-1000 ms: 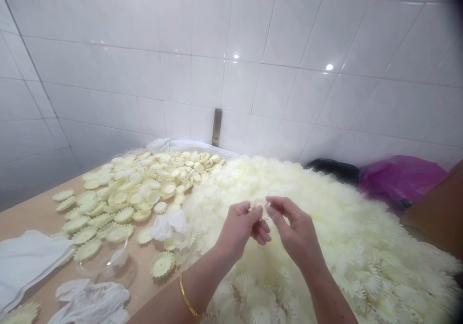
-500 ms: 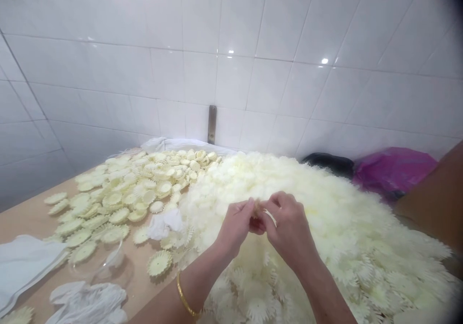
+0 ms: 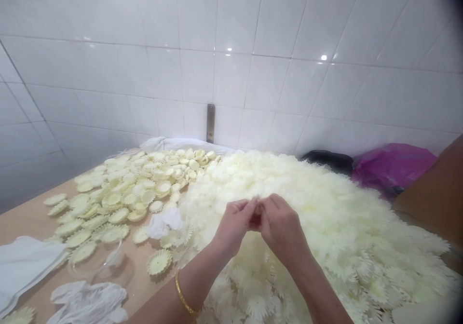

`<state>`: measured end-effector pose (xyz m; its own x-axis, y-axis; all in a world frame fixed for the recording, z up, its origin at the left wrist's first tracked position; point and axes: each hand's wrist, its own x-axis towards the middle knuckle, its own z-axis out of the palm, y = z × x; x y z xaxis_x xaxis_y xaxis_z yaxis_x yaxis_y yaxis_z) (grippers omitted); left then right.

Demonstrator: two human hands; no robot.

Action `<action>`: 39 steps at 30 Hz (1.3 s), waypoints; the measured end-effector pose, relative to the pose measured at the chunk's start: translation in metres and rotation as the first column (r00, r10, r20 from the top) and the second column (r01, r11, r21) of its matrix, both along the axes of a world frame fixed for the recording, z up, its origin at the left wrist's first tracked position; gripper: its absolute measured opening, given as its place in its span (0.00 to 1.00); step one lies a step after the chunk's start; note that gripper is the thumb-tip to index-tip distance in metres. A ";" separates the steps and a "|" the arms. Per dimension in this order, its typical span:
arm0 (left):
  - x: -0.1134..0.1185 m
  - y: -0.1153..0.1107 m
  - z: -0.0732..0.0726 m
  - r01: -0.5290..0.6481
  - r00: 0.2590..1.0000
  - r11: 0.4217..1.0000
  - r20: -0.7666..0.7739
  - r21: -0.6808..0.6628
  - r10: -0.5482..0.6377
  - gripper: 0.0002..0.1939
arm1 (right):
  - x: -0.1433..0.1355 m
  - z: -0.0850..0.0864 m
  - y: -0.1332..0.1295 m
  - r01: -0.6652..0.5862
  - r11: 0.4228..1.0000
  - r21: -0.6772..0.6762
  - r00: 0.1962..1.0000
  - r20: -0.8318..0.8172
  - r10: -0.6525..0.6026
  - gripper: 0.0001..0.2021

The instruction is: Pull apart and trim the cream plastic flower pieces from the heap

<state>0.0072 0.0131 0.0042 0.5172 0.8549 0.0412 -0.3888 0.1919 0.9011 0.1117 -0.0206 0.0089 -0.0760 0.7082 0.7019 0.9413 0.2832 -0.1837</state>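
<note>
My left hand and my right hand meet above a large heap of pale, frilly-edged pieces. The fingers of both are pinched together around something small and brownish, mostly covered by the fingertips, so what it is cannot be made out. A gold bangle circles my left wrist. To the left lies a pile of pale yellow, scalloped discs, and a single disc rests close to my left forearm.
A crumpled white cloth, a flat white sheet, a clear round item and a white scrap lie at left. Behind are a tiled wall, a black object and a magenta bag. A bare limb is at right.
My right hand has shifted slightly left, and its fingers have closed in against those of my left hand. Less of the small brownish thing shows between them.
</note>
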 end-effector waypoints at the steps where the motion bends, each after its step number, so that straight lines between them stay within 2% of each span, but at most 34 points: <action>1: 0.000 0.000 0.000 0.005 1.000 1.000 0.008 -0.012 -0.005 0.16 | 0.001 0.000 0.000 -0.006 1.000 -0.003 0.999 -0.031 0.006 0.10; 5: -0.001 0.004 -0.002 0.045 0.999 0.997 0.028 -0.068 -0.043 0.17 | 0.010 -0.001 -0.002 -0.037 0.999 -0.030 0.966 -0.255 0.028 0.07; 9: 0.001 0.003 -0.004 0.054 0.998 0.997 -0.041 -0.057 -0.056 0.15 | 0.020 -0.007 -0.007 -0.054 0.994 -0.097 0.906 -0.422 0.008 0.07; 13: 0.002 -0.001 -0.005 0.027 0.997 0.999 -0.076 -0.019 -0.029 0.16 | 0.020 -0.007 -0.007 -0.091 0.990 -0.108 0.919 -0.392 0.042 0.08; 16: -0.001 0.000 -0.001 0.019 1.000 1.000 -0.006 -0.011 -0.019 0.16 | 0.013 0.001 -0.002 -0.109 0.991 -0.083 0.946 -0.313 0.078 0.08; 20: -0.009 0.003 0.007 0.013 0.999 0.999 0.051 -0.041 -0.011 0.18 | -0.001 0.010 0.004 -0.193 0.980 -0.052 0.968 -0.176 0.181 0.08; 24: -0.012 0.006 0.009 0.051 0.991 0.998 0.125 -0.029 -0.047 0.15 | -0.006 0.012 0.007 -0.194 0.981 -0.019 0.949 -0.257 0.183 0.07; 28: -0.009 0.010 0.003 0.077 0.975 0.993 0.214 -0.085 -0.057 0.13 | 0.000 0.011 0.008 -0.170 0.984 -0.054 0.888 -0.442 0.129 0.07; 33: -0.007 0.013 0.000 0.106 0.964 0.982 0.259 -0.156 -0.063 0.11 | 0.006 0.010 0.013 -0.253 0.958 -0.134 0.764 -0.635 0.113 0.07; 36: -0.009 0.014 0.001 0.102 0.972 0.983 0.228 -0.152 -0.066 0.08 | 0.008 0.009 0.014 -0.325 0.936 -0.138 0.680 -0.722 0.129 0.07; 39: -0.012 0.014 0.003 0.045 0.994 0.996 0.104 -0.074 -0.037 0.09 | 0.008 0.011 0.013 -0.384 0.912 -0.144 0.639 -0.754 0.151 0.07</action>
<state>-0.0044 0.0266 0.0072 0.5485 0.8356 0.0314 -0.4686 0.2761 0.8391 0.1195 -0.0077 0.0202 0.1465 0.9023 0.4054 0.3707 0.3299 -0.8682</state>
